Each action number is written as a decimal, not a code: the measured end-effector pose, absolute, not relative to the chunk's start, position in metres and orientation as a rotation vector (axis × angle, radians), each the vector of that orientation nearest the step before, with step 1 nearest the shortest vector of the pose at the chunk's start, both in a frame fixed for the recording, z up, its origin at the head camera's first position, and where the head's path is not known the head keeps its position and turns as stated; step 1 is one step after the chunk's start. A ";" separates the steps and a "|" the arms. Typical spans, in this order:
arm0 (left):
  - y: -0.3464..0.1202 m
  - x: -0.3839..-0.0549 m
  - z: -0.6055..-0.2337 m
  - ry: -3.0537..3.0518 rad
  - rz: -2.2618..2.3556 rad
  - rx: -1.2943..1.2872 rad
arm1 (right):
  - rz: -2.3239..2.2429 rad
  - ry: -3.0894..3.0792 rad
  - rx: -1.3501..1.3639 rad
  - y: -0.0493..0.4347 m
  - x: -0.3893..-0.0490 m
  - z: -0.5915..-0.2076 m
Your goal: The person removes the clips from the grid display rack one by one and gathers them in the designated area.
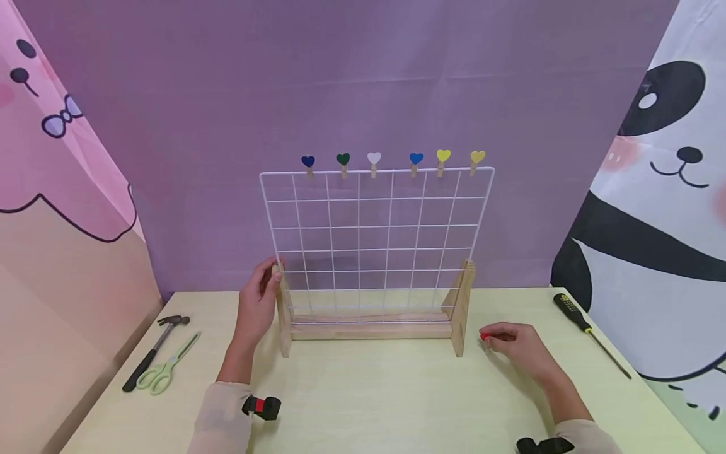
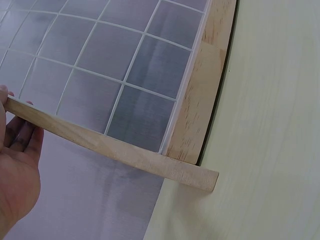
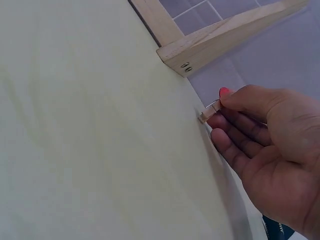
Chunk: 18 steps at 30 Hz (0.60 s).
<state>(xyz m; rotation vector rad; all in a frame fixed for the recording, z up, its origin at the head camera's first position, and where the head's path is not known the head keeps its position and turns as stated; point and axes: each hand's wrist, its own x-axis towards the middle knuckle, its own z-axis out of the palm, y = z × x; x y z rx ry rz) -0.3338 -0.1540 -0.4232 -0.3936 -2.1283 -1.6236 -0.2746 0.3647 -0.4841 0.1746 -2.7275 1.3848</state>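
Gripping the left upright [image 1: 283, 318] of a wooden stand [image 1: 371, 331] with the left hand [image 1: 258, 309]. Pinching a red heart clothespin [image 3: 211, 111] in the right hand [image 1: 524, 350], low by the worktop [image 1: 374, 403] to the right of the stand, hard to tell whether touching; pointing its wooden end out of the grasp. From there, up and left to the top of the white wire grid [image 1: 389, 225], running lengthwise left to right under six heart clothespins [image 1: 416, 158], nearest the right hand at its right end.

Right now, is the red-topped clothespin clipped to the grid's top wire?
No: the right hand pinches the red-topped clothespin, apart from the white wire grid.
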 end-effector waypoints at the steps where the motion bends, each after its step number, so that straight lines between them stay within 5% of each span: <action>1: -0.154 -0.334 -0.423 -2.126 -1.627 -0.396 | 1.388 -2.732 0.176 0.365 -0.274 -0.485; 18: -0.154 -0.332 -0.423 -2.114 -1.615 -0.405 | 1.402 -2.654 0.280 0.370 -0.277 -0.498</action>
